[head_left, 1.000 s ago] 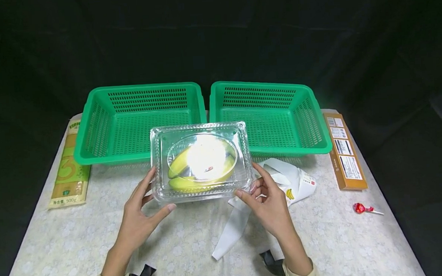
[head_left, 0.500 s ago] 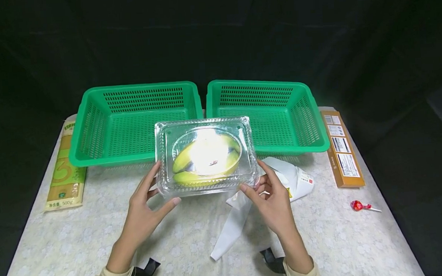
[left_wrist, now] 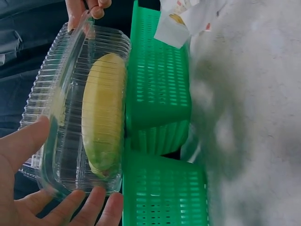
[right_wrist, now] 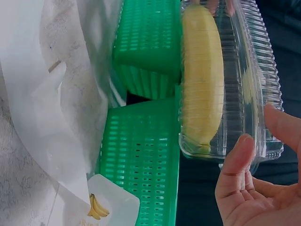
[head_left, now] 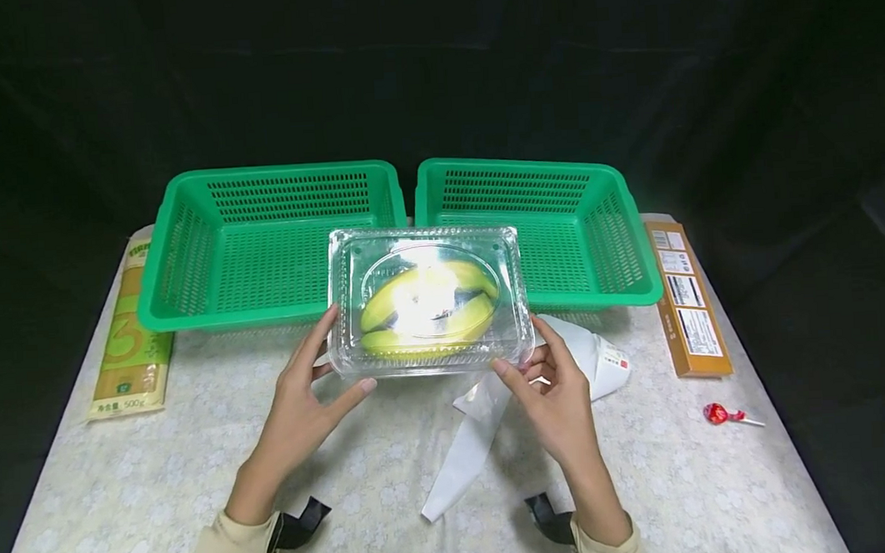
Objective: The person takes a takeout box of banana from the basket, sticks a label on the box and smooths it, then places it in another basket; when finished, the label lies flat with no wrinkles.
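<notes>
A clear plastic clamshell box (head_left: 432,362) with bananas (head_left: 386,344) inside is held up in front of two green baskets, its lid down over the fruit. Glare hides part of the bananas in the head view. My left hand (head_left: 299,409) holds the box's left end, its thumb near the front corner and its fingers along the side. In the left wrist view the fingers (left_wrist: 96,202) lie against the tray's underside. My right hand (head_left: 558,404) pinches the front right corner between thumb and fingers.
The left basket (head_left: 212,318) and right basket (head_left: 616,297) stand at the back. A white wrapper (head_left: 463,467) with a banana print lies below the box. A noodle packet (head_left: 134,343) is far left; an orange carton (head_left: 688,305) and red lollipop (head_left: 716,413) are right.
Both hands have carried the clamshell box slightly right and up in the head view. The bananas have shifted a little inside it. The baskets and other things on the table stay put.
</notes>
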The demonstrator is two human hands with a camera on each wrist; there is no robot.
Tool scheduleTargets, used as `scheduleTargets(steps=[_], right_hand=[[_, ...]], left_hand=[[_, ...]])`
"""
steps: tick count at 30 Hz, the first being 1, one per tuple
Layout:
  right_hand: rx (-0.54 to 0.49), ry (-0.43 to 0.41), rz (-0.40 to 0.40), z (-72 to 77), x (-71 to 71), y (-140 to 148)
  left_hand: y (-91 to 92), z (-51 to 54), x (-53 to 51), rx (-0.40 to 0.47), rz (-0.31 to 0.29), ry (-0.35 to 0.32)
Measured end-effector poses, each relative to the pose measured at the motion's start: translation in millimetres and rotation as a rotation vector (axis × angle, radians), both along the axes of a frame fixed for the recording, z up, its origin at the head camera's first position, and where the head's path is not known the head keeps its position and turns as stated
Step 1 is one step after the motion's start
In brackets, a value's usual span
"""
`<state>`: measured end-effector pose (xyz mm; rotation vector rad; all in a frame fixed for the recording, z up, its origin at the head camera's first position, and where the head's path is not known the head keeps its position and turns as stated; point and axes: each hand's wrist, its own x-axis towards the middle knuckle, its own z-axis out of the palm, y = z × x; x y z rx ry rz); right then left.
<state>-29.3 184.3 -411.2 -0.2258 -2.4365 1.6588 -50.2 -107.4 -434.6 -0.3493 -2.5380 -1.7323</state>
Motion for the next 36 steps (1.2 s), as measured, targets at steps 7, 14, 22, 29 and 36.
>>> scheduleTargets(steps=[7, 14, 22, 29, 36], right_hand=[[-0.005, 0.003, -0.010, -0.3, -1.9, 4.9], [0.006, 0.026, -0.015, 0.8, -6.9, 10.3], [-0.019, 0.017, -0.041, -0.9, -11.2, 16.7], [-0.026, 0.012, -0.052, 0.1, -11.9, 22.0], [-0.045, 0.045, -0.084, -0.1, -13.9, 24.6]], left_hand=[[6.0, 3.7, -5.4, 0.032, -0.024, -0.011], [10.7, 3.8, -12.1, 0.021, -0.022, -0.005], [19.8, 5.7, -22.6, 0.025, -0.053, 0.015], [26.8, 2.5, -25.8, 0.048, -0.071, 0.022], [33.4, 4.1, -34.5, 0.041, -0.100, 0.021]])
